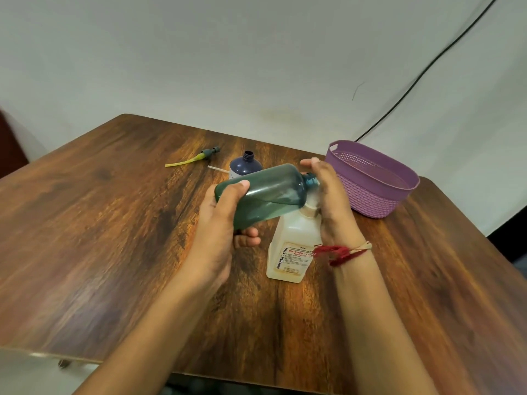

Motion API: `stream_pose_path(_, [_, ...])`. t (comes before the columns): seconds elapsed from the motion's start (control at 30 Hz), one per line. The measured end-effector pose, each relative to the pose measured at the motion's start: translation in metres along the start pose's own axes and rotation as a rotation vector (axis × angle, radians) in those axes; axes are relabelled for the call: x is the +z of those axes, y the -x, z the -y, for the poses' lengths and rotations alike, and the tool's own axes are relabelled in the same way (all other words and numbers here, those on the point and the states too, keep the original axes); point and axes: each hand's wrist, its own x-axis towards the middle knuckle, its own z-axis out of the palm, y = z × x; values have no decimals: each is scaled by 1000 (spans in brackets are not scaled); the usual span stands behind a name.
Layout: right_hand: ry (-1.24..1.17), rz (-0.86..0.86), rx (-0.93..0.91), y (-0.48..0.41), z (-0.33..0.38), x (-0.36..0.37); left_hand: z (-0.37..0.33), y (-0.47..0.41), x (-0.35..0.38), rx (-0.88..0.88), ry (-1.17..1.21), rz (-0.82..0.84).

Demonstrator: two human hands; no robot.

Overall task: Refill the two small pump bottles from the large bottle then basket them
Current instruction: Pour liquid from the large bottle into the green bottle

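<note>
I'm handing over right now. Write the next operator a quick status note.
Left hand grips the green bottle, tilted, neck to the right.
Right hand is at its neck; grip hidden.
Large bottle stands under them.
Blue bottle stands open behind, a pump lying near it.
Basket holds no bottles.
Done: blue bottle opened.
Left: refill both, refit pumps, basket them.

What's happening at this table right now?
A person is working on the green bottle. The left hand grips its base and holds it tilted on its side above the standing large bottle. The right hand is at its neck, its grip hidden. The dark blue bottle stands uncapped behind, and a pump lies loose on the table. Neither small bottle is in the purple basket yet.
</note>
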Motion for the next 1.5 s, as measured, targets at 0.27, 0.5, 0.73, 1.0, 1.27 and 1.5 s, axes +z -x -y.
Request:
stream_pose_path(0.27, [0, -68, -65, -1, 2, 1, 8, -3, 0, -33, 17, -33])
stream_pose_path(0.5, [67, -1, -71, -1, 2, 0, 11, -6, -2, -35, 58, -13])
stream_pose_path(0.73, [35, -6, -80, 0, 3, -1, 16, -10, -1, -138, 133, 12])
stream_pose_path(1.0, [35, 53, -56, -1, 0, -3, 19, -15, -7, -328, 291, 93])
stream_pose_path(1.27, [43, 16, -37, 0, 2, -1, 14, -19, -11, -358, 290, 114])
stream_pose_path(1.5, [14, 78, -17, 0, 4, -6, 18, -18, -12, -394, 319, 124])
